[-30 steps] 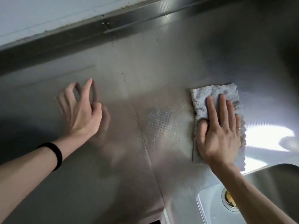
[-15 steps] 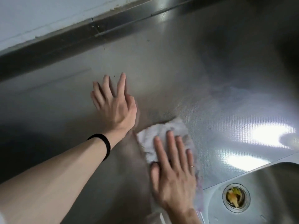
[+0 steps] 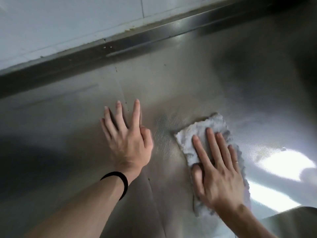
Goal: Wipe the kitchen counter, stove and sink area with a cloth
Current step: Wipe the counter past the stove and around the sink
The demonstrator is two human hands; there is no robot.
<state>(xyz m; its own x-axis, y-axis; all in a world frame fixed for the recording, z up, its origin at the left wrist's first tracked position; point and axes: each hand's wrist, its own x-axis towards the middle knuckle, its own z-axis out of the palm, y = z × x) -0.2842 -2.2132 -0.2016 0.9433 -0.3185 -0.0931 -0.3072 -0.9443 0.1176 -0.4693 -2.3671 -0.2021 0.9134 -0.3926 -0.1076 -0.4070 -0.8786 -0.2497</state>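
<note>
A pale grey cloth (image 3: 208, 128) lies flat on the stainless steel counter (image 3: 171, 86), right of the middle. My right hand (image 3: 217, 170) presses down on it with straight, spread fingers and covers most of the cloth's near half. My left hand (image 3: 127, 137) rests flat on the bare steel a little to the left, fingers spread, apart from the cloth. A black band circles my left wrist. The rim of the sink (image 3: 295, 213) shows at the bottom right corner; its basin is out of view.
A raised steel backsplash ledge (image 3: 154, 38) runs diagonally across the top, with a white tiled wall (image 3: 68, 23) behind it. A seam in the counter (image 3: 154, 194) runs below my left hand. Bright glare (image 3: 283, 165) lies on the steel at the right.
My right hand has slid the cloth away from me and to the right, off the counter seam. My left hand stayed flat on the steel, and the sink drain dropped out of view.
</note>
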